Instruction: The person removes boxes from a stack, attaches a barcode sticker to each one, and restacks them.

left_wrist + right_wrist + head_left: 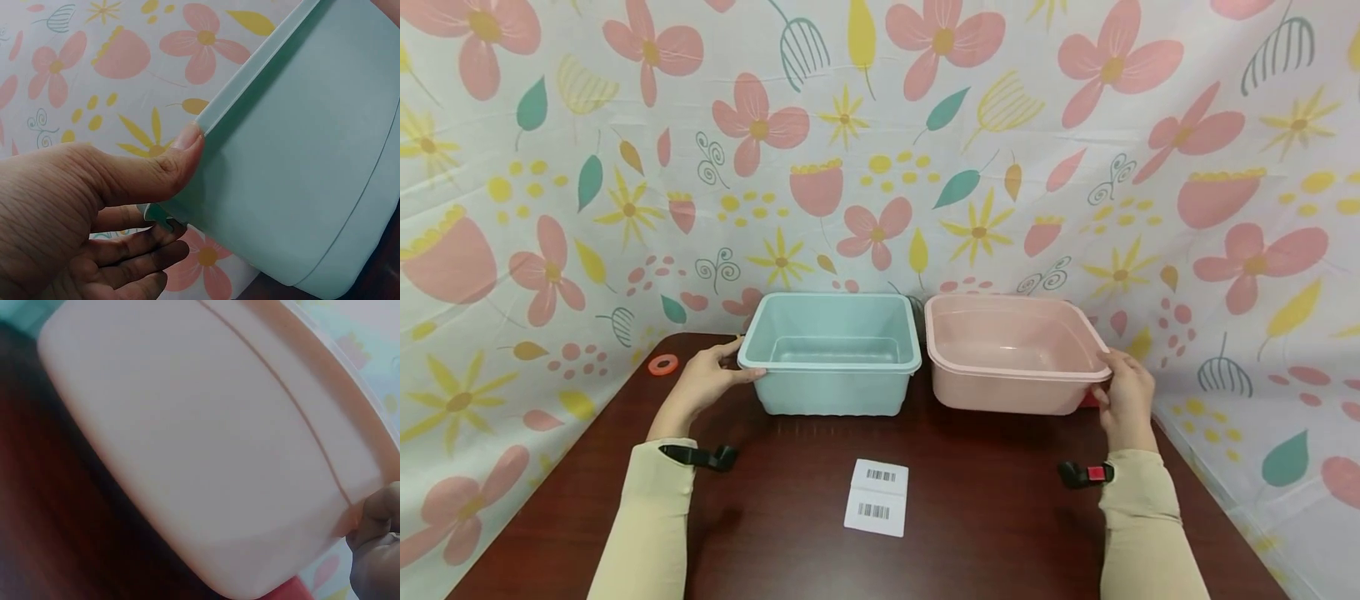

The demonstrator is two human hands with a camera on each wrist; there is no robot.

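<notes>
A light blue plastic basin (831, 390) stands at the back of the table, left of a pink plastic basin (1007, 393). My left hand (703, 382) pinches the blue basin's left rim near its front corner. In the left wrist view the thumb lies against the outer rim (234, 94) and the other fingers curl underneath. On the other side my right hand (1127, 398) holds the right end of the pink basin, fingers at its rim; in the right wrist view only part of that hand (378, 550) shows beside the basin wall (187, 437).
A white sheet with two barcodes (876, 498) lies on the dark brown table (985, 533). Toward the back left edge is an orange-red ring (663, 364). Something red (1092, 399) peeks out by the pink basin's right end. A flower-patterned cloth (880, 150) closes off the back and sides.
</notes>
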